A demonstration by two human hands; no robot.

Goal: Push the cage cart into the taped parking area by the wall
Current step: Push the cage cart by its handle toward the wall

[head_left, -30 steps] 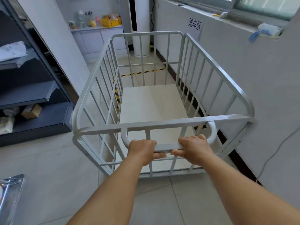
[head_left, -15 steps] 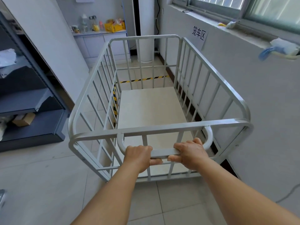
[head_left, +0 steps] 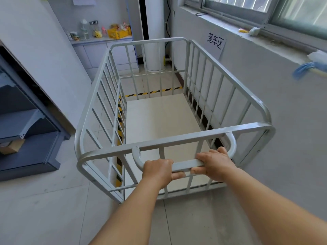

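Note:
The grey metal cage cart (head_left: 177, 138) with barred sides and a pale floor board stands right in front of me, its right side close along the wall. My left hand (head_left: 158, 171) and my right hand (head_left: 215, 163) both grip its curved handle bar (head_left: 184, 164) on the near end. Yellow-black floor tape (head_left: 154, 91) runs across beyond the cart's far end, and another yellow-black strip (head_left: 120, 124) shows through the bars along its left side. A paper sign (head_left: 215, 41) hangs on the wall above the cart.
A dark blue shelf unit (head_left: 30, 152) with a small box stands at the left. A white cabinet (head_left: 106, 53) with bottles and a white column (head_left: 154, 32) are beyond the cart. The grey wall (head_left: 283, 112) and window ledge run along the right. Tiled floor (head_left: 44, 209) lies at the near left.
The cart has rolled forward with me along the wall, nearer the far tape strip and the sign. Both hands keep their grip on the handle.

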